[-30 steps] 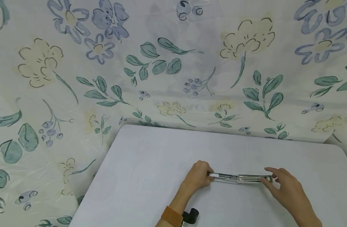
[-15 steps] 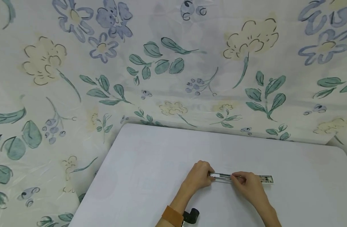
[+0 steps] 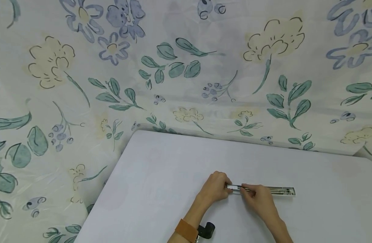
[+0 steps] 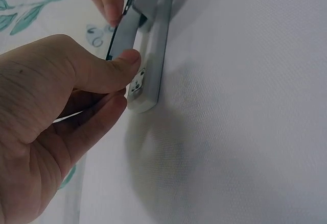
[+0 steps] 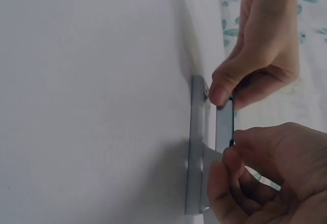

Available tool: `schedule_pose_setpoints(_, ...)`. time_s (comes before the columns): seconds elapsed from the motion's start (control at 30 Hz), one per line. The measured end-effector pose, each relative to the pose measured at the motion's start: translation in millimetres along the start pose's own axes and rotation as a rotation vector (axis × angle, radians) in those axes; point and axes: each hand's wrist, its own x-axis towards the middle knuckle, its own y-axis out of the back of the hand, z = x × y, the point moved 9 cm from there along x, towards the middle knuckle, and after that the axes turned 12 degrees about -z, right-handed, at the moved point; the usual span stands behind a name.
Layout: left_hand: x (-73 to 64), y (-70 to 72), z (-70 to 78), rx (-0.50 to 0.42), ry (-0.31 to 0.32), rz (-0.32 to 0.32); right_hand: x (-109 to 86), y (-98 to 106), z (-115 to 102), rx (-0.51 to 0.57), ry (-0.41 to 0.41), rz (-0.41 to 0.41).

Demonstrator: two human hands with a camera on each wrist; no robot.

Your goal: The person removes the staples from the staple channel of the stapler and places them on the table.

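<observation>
A long grey stapler [image 3: 283, 191] lies across the white table, its upper part raised off the base [image 5: 195, 132]. My left hand [image 3: 214, 187] pinches the raised part at its left end between thumb and fingers. Just below the left fingertips, the metal anvil plate [image 4: 138, 81] shows on the base. My right hand [image 3: 261, 199] is close beside the left, its thumb and fingertips pinching the thin dark-edged upper part [image 5: 225, 124] farther along. Whether a small piece sits between the right fingertips is hidden.
The white table [image 3: 161, 168] has a rounded far corner. Floral-patterned sheeting [image 3: 186, 84] rises behind it and along the left side. A brown wrist strap [image 3: 186, 230] and a black camera piece [image 3: 206, 230] are on the left forearm.
My right hand has moved left from the stapler's right end to near my left hand, uncovering that end. My left hand keeps its pinch at the left end. The head view has shifted slightly.
</observation>
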Motion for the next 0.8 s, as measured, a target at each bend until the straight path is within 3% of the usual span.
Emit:
schedule_pose_setpoints(0.27,1.0,-1.0,-1.7,-0.011,0.009,-0.006,-15.6,-10.7,-21.0,-0.154,0.093,0.074)
schedule_pose_setpoints(0.4,2.2,-0.9,-1.3,-0.004,-0.002,-0.007,-16.0,-12.8,-26.2,-0.174,0.132,0.120)
schedule_pose_setpoints(0.57,2.1,-0.9,-0.8,0.006,-0.012,-0.001,-8.6,-14.7,-25.5,-0.060,0.153,0.096)
schedule_pose_setpoints(0.8,2.0,-0.5,-1.2,-0.005,-0.026,0.019,-2.3,-14.4,-17.3,0.115,0.116,0.081)
